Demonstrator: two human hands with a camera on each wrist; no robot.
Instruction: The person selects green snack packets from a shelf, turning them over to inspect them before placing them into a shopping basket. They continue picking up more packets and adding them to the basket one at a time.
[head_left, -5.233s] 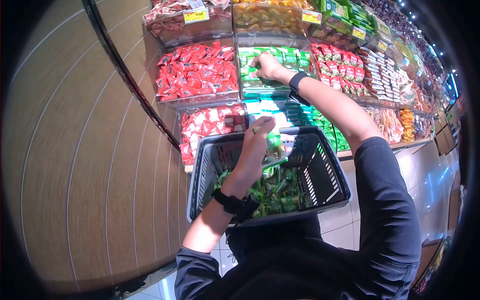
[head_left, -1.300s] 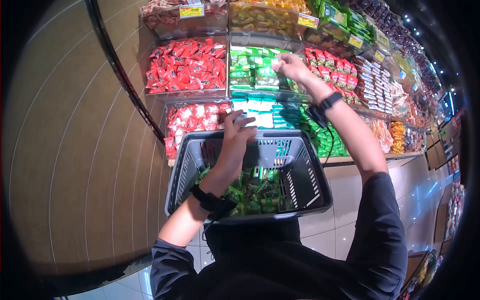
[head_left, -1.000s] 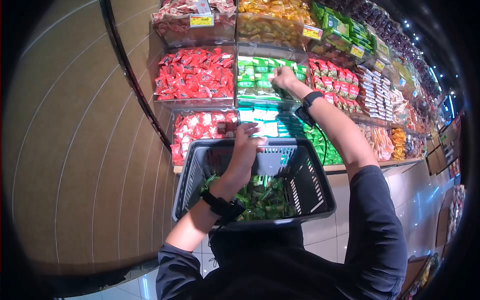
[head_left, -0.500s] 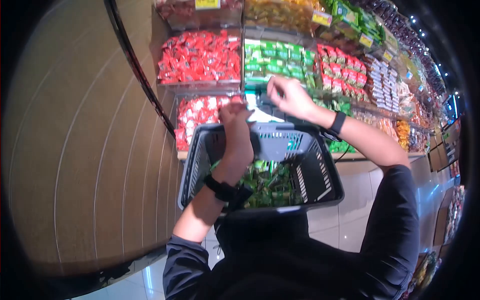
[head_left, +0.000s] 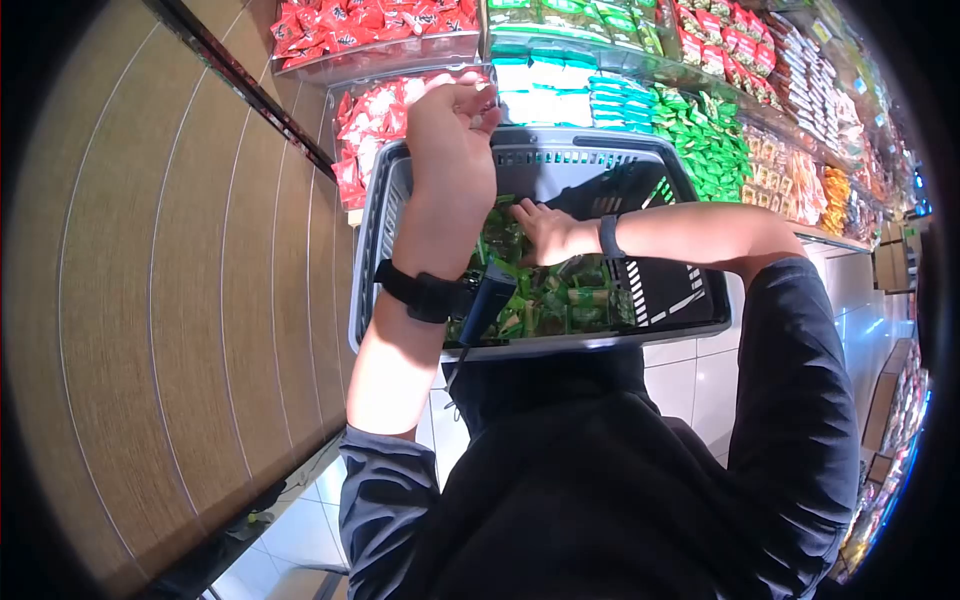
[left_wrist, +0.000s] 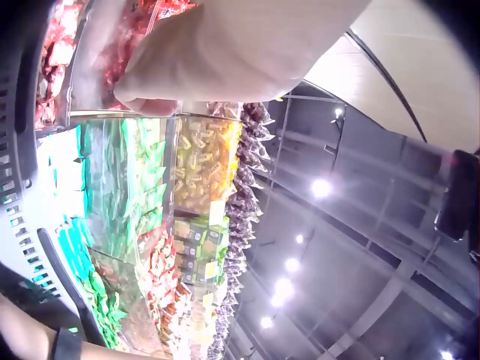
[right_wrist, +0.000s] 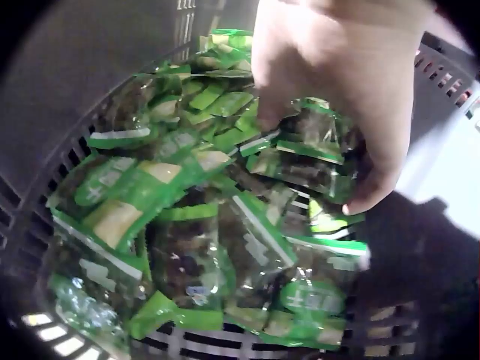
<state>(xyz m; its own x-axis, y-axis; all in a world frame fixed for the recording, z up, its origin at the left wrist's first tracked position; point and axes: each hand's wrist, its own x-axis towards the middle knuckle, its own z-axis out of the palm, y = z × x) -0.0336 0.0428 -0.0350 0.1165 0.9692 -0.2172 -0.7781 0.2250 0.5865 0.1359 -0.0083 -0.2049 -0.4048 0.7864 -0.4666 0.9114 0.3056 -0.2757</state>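
Note:
My right hand is down inside the dark shopping basket. In the right wrist view, its thumb and fingers arch apart over small clear-and-green snack packets, with fingertips right at the packets below. More packets lie heaped across the basket floor. My left hand is raised over the basket's far left rim, palm side turned up, fingers loosely bent and nothing in them. Red-and-white packets in a shelf bin lie just behind it. The left wrist view shows only part of this hand.
Beyond the basket stand tiered bins: red packets, white-and-teal packets, green packets and red-topped snacks. A wood-look panel runs along the left. Pale floor tiles show below, and a black strap circles each wrist.
My right hand has come from the green packet bin down into the basket. My left hand gripped a green packet earlier and now holds nothing. The head view has tilted downward.

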